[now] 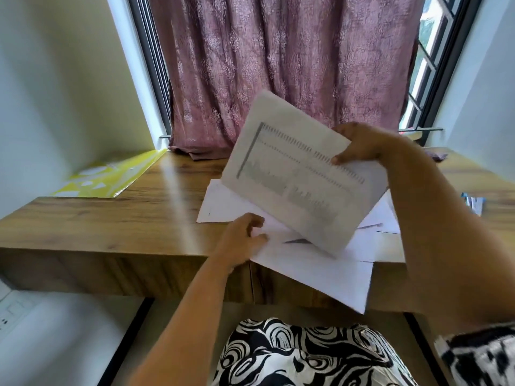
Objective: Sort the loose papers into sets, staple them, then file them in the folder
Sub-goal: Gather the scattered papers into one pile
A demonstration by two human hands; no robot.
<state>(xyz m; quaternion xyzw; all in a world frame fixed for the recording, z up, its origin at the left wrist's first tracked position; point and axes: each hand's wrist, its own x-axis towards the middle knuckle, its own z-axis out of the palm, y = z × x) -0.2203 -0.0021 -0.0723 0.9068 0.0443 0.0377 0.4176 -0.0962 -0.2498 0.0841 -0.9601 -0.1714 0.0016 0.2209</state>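
My right hand (359, 146) pinches the top right edge of a printed sheet (292, 174) and holds it tilted above the desk; the print is blurred. Under it, several loose white papers (320, 268) lie spread on the wooden desk (125, 218), one hanging over the front edge. My left hand (245, 240) rests on the left edge of these papers with its fingers curled round the edge of a sheet. A yellow folder (111, 176) lies flat at the desk's far left corner.
A mauve curtain (278, 65) hangs behind the desk over a barred window (434, 65). A small blue and white object (473, 203) lies at the desk's right edge. A white wall socket (11, 310) sits low at the left.
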